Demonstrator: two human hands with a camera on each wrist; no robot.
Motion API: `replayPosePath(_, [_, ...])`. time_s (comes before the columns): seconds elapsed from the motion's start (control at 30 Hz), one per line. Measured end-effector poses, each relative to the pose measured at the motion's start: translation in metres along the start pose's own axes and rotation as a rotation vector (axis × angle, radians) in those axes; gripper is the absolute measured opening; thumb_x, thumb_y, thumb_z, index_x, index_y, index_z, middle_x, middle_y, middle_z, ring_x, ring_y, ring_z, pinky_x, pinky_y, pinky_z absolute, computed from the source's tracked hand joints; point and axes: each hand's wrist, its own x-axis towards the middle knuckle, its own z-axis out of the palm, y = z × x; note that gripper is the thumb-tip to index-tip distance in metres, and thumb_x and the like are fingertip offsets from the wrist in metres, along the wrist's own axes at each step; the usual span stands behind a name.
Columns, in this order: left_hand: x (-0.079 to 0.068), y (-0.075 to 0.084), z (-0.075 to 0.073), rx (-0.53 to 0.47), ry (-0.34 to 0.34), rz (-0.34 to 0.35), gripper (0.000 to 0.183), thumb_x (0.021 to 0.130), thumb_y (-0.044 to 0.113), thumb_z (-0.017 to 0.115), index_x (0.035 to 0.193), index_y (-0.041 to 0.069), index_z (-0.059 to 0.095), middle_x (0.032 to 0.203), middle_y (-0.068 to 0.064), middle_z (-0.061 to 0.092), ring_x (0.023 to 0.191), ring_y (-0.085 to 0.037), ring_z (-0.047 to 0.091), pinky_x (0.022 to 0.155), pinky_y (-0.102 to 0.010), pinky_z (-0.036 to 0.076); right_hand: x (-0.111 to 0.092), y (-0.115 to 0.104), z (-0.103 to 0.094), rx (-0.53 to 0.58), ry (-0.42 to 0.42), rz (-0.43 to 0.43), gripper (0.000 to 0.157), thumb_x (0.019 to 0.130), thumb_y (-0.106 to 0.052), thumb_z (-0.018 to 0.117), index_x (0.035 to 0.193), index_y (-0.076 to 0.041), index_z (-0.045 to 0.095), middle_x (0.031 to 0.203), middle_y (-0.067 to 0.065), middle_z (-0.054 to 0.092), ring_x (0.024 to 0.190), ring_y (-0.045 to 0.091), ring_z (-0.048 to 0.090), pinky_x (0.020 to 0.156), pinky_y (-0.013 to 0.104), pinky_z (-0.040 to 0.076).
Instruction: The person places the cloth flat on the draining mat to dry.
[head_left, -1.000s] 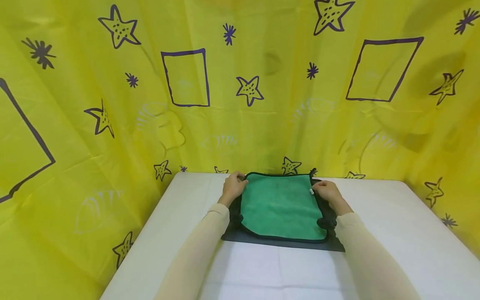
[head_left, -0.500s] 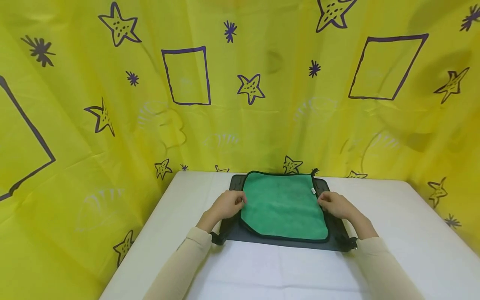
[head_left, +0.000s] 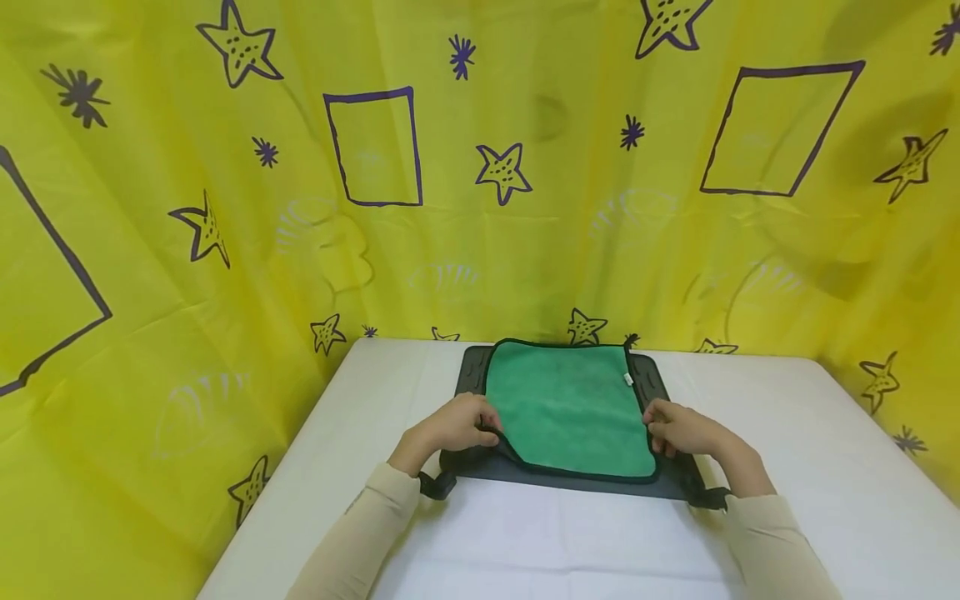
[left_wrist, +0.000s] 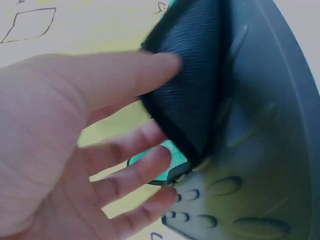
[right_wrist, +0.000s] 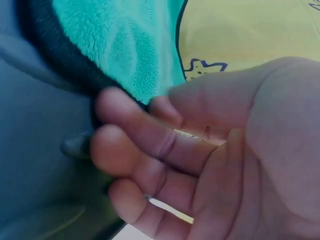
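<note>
A green plush cloth [head_left: 570, 408] with black edging and a small white tag lies over a dark grey ribbed plastic board [head_left: 480, 464]. My left hand [head_left: 457, 423] pinches the cloth's left edge near the front corner. That corner is raised and folded, so the dark woven underside [left_wrist: 190, 75] shows in the left wrist view, with my thumb on it. At the opposite edge, my right hand [head_left: 678, 429] has thumb and fingertips curled at the black border [right_wrist: 75, 55], pinching it. The middle of the board is hidden under the cloth.
Both rest on a white-covered table [head_left: 510, 542]. A yellow curtain [head_left: 450, 250] with drawn stars and frames hangs right behind the table's far edge and along both sides. Dark straps [head_left: 437, 485] sit at the wrists.
Both hands have slid from the cloth's far corners along its side edges toward the front. The cloth's left front corner is now lifted, and more of the board's sides shows.
</note>
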Motion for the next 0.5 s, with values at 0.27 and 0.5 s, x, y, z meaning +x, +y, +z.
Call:
replayPosePath(0.27, [0.001,-0.0003,-0.0034,-0.104,0.191,-0.08,0.011,0.091,0.025,0.066,0.099,0.018,0.069,0.084,0.008,0.067,0.074,-0.006,0.057,0.069,-0.023,0.048,-0.0005,0.0051,-0.004,0.079,-0.088,0.022,0.034,0.104,-0.029,0.04,0.115,0.002,0.051,0.077,0.013,0.064,0.066,0.024,0.06,0.061,0.035,0.051])
replayPosePath(0.5, [0.0028,-0.0044,-0.0017,-0.108,0.29,-0.089,0.007,0.091,0.026,0.065,0.095,0.021,0.068,0.073,0.005,0.062,0.065,-0.009,0.052,0.061,-0.023,0.044,-0.0029,-0.0026,-0.0086,-0.024,-0.192,-0.088,0.05,0.093,-0.034,0.062,0.13,-0.004,0.049,0.082,0.006,0.052,0.071,0.013,0.05,0.062,0.028,0.043])
